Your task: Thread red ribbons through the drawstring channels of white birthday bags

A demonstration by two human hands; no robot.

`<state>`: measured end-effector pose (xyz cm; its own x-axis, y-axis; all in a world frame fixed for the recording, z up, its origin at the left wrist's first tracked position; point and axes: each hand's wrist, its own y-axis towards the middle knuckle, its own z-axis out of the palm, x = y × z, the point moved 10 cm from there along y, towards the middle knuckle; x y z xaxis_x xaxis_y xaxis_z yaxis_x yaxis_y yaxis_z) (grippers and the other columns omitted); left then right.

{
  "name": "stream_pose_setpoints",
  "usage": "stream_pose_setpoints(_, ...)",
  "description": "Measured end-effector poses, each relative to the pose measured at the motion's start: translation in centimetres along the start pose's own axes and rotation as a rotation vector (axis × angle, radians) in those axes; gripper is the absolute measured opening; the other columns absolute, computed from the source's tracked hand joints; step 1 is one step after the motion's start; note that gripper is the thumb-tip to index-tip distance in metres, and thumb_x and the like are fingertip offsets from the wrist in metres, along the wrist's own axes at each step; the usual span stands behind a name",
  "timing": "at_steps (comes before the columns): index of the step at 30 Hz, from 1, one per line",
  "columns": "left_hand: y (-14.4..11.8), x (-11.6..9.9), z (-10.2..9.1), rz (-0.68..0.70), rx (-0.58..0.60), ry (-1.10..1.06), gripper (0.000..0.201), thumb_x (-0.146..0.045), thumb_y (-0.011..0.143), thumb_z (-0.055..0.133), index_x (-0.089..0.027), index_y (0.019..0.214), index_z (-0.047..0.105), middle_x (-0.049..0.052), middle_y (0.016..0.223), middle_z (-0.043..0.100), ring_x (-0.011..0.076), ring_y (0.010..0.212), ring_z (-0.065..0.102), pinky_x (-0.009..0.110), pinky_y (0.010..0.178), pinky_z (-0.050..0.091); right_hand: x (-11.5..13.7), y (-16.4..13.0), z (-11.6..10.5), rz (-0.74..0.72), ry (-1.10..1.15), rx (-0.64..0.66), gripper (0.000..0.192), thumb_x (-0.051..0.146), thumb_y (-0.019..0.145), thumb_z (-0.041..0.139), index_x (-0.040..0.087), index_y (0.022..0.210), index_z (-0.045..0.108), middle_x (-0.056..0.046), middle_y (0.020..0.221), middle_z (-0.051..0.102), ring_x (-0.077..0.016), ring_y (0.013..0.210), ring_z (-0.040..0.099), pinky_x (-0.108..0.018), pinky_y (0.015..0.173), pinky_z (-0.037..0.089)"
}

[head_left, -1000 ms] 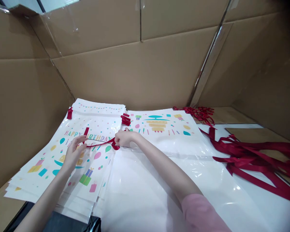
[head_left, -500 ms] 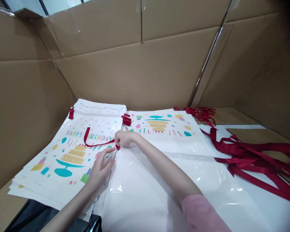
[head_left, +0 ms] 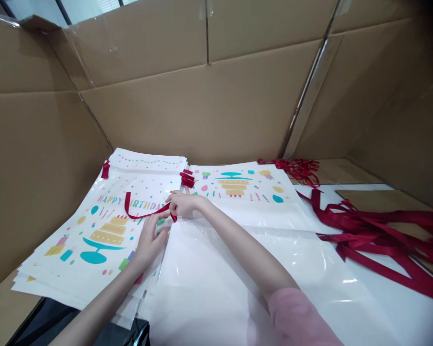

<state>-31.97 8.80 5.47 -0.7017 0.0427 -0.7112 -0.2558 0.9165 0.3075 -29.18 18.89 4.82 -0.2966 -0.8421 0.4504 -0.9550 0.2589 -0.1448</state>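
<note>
My right hand (head_left: 183,204) pinches a dark red ribbon (head_left: 141,216) close to the edge of a glossy white plastic bag (head_left: 231,269). The ribbon's loose end curls leftward over a printed "Happy Birthday" bag (head_left: 68,221) on a stack. A short tail of it hangs below my right fingers. Just lower left, my left hand (head_left: 151,242) has thumb and fingers apart, fingertips by the ribbon and the bag's edge; whether they touch is unclear. The white bag's folded-over top shows an upside-down cake print.
Red ribbon bits (head_left: 186,178) stick out from the stack's side. Long loose red ribbons (head_left: 378,235) lie at the right, and a tangle of thin red ribbon (head_left: 299,168) sits behind. Cardboard walls (head_left: 202,110) enclose the back and sides. Something black (head_left: 57,317) is at front left.
My left hand has moved slightly up and left, its fingers nearer the ribbon. My right hand keeps its pinch with shifted fingers; the ribbon's short tail now hangs straighter.
</note>
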Motion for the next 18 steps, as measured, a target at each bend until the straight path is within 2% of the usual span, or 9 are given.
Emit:
stream_pose_setpoints(2, 1.2, 1.1, 0.2, -0.017, 0.032, -0.026, 0.035, -0.021, 0.078, 0.049, -0.024, 0.112, 0.054, 0.006, 0.114, 0.057, 0.0240, 0.108, 0.051, 0.039, 0.094, 0.038, -0.2, 0.0, 0.0, 0.005, 0.004, -0.006, 0.018, 0.012, 0.070, 0.054, 0.020, 0.071, 0.070, -0.002, 0.144, 0.039, -0.0331, 0.140, 0.010, -0.062, 0.108, 0.003)
stream_pose_setpoints(5, 2.6, 2.2, 0.7, -0.024, 0.083, -0.025, 0.038, -0.019, 0.073, 0.050, -0.022, 0.110, 0.056, 0.005, 0.105, 0.058, 0.0218, 0.096, 0.053, 0.036, 0.087, 0.041, -0.4, -0.1, 0.0, 0.017, 0.012, 0.008, 0.019, 0.012, 0.069, 0.054, 0.021, 0.073, 0.070, 0.000, 0.147, 0.035, -0.0326, 0.142, 0.005, -0.064, 0.107, 0.000)
stream_pose_setpoints(8, 3.5, 2.3, 1.5, 0.011, 0.164, 0.032, 0.032, -0.020, 0.071, 0.051, -0.021, 0.103, 0.059, 0.004, 0.093, 0.058, 0.0218, 0.089, 0.052, 0.036, 0.082, 0.041, -0.5, -0.2, -0.2, 0.020, 0.018, 0.014, 0.022, 0.011, 0.070, 0.053, 0.022, 0.076, 0.071, 0.001, 0.148, 0.034, -0.0311, 0.142, 0.002, -0.065, 0.106, -0.003)
stream_pose_setpoints(12, 4.1, 1.8, 2.0, 0.090, 0.279, 0.151, 0.018, -0.025, 0.075, 0.052, -0.022, 0.087, 0.065, 0.003, 0.088, 0.055, 0.0234, 0.092, 0.050, 0.035, 0.084, 0.040, -0.4, -0.3, -0.4, 0.017, 0.015, 0.014, 0.021, 0.012, 0.072, 0.053, 0.022, 0.077, 0.071, 0.000, 0.147, 0.035, -0.0312, 0.142, 0.004, -0.062, 0.107, 0.000)
stream_pose_setpoints(14, 4.5, 1.8, 1.6, 0.109, 0.325, 0.217, 0.015, -0.031, 0.078, 0.054, -0.022, 0.077, 0.066, 0.003, 0.088, 0.054, 0.0235, 0.092, 0.050, 0.035, 0.085, 0.039, -0.3, -0.2, -0.4, 0.009, 0.006, 0.009, 0.021, 0.012, 0.071, 0.054, 0.022, 0.075, 0.071, 0.000, 0.146, 0.037, -0.0315, 0.142, 0.005, -0.063, 0.107, 0.003)
stream_pose_setpoints(18, 5.3, 2.5, -0.4, 0.135, 0.455, 0.273, 0.028, -0.044, 0.079, 0.056, -0.022, 0.062, 0.062, 0.004, 0.087, 0.056, 0.0238, 0.093, 0.051, 0.033, 0.085, 0.040, -0.3, -0.1, -0.4, 0.011, 0.017, 0.008, 0.025, 0.006, 0.067, 0.053, 0.023, 0.072, 0.071, -0.001, 0.144, 0.040, -0.0311, 0.141, 0.009, -0.063, 0.107, 0.006)
